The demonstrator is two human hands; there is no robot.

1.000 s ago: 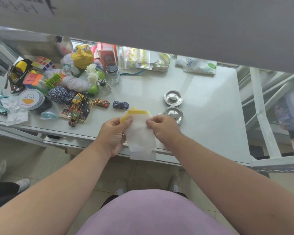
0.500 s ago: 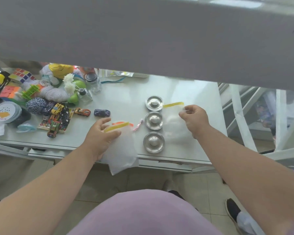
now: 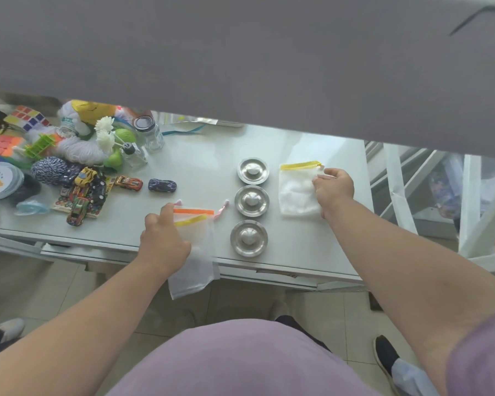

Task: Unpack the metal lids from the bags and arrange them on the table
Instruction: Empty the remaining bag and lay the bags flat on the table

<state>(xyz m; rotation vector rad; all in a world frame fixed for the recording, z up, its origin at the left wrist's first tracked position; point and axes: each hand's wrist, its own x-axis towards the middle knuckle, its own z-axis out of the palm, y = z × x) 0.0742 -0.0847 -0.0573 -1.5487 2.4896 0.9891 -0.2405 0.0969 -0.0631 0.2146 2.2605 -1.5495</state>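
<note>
Three round metal lids stand in a column on the white table (image 3: 206, 172): the far lid (image 3: 253, 170), the middle lid (image 3: 252, 201) and the near lid (image 3: 249, 238). Left of them, my left hand (image 3: 164, 242) presses on two stacked white mesh bags (image 3: 195, 254), one with a yellow band and one with an orange band; they hang over the table's front edge. Right of the lids, my right hand (image 3: 332, 190) pinches a corner of a third white mesh bag (image 3: 297, 190) with a yellow band, lying flat on the table.
Toys crowd the table's left part: toy cars (image 3: 162, 185), puzzle cubes (image 3: 26, 117), balls of yarn (image 3: 49, 169), a glass jar (image 3: 149, 133), white flowers. A grey shelf underside (image 3: 240, 52) hides the table's far side. White racks (image 3: 412, 195) stand at the right.
One second ago both hands held one bag with two lids on the table. Now a third lid stands nearest, my right hand has laid a bag down at the right, my left holds two.
</note>
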